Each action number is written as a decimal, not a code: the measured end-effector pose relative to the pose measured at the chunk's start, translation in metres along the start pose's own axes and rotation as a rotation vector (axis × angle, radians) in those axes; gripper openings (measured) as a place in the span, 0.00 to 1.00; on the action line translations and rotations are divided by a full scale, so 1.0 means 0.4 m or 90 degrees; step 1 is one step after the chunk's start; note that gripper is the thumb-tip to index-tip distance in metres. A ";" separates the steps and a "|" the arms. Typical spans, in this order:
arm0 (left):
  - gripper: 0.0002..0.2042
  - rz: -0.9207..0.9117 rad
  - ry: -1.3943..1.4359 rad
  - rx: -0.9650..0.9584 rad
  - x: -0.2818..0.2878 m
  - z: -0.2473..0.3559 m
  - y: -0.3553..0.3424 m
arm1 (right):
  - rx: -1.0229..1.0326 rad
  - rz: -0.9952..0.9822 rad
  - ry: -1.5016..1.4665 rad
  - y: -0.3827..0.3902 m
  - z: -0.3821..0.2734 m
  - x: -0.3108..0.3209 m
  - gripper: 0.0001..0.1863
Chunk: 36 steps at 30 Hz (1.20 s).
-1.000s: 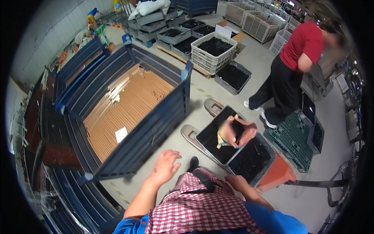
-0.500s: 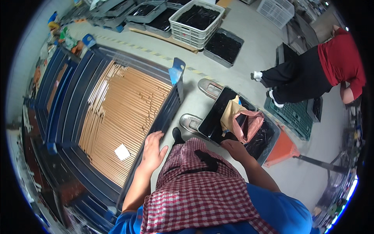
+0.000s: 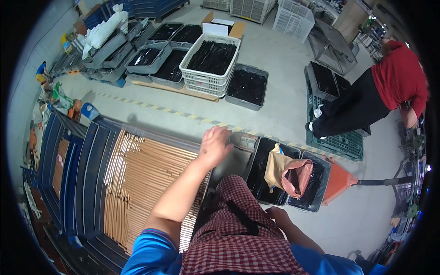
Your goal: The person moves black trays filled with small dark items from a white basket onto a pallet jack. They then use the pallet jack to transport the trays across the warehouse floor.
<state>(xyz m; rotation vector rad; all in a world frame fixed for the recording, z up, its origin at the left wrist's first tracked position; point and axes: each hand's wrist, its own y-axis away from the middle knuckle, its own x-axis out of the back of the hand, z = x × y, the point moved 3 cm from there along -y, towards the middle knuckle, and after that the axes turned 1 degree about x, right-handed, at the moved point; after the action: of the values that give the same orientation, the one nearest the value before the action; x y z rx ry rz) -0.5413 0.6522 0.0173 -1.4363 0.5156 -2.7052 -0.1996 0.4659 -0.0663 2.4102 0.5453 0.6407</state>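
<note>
Down on the left, filling most of the near floor: big blue steel bin point(image 3: 87, 183), packed with long tan tubes point(image 3: 137, 183) laid side by side, cardboard or wood by the look, hard to tell which. Probably light one at a time, stiff along the length, a bit awkward because so long; best grabbed around the middle so neither end dips, or two-handed near both ends for a bundle. Surface looks dry and matte, so likely not slippery, but thin walls could crush if squeezed hard.

Just right of the bin, past its far corner: grey tray point(image 3: 233, 158), seemingly empty, then two dark trays point(image 3: 268, 178) full of black parts with a tan-and-pink bag point(image 3: 291, 172) slumped on top. Soft, floppy, would need scooping from under or pinching at the mouth.

Farther off: white crate point(image 3: 211, 62) of black pieces, more grey trays around it, and somebody in a red top point(image 3: 398, 75) bent over at the far right.

Smallest bits: left hand point(image 3: 214, 145) stretched out over the bin's far right corner, fingers spread, palm down, holding nothing, apparently not touching. Right hand point(image 3: 278, 215) low by the checked apron point(image 3: 243, 229), fingers loosely curled, empty as far as visible.
</note>
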 end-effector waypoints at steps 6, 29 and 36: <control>0.13 -0.107 -0.069 0.013 -0.123 -0.048 -0.049 | 0.007 0.027 -0.032 -0.017 0.074 0.034 0.19; 0.12 0.035 -0.040 0.032 -0.100 -0.085 0.015 | 0.136 -0.084 0.148 -0.224 -0.225 -0.106 0.22; 0.10 0.009 -0.064 0.047 -0.110 -0.106 0.033 | 0.145 -0.065 0.184 -0.238 -0.244 -0.134 0.22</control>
<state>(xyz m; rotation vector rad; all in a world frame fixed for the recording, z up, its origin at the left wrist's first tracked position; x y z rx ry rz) -0.5523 0.6594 -0.0438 -1.5341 0.4149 -2.5942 -0.3183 0.5515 -0.0727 2.4922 0.8988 0.9344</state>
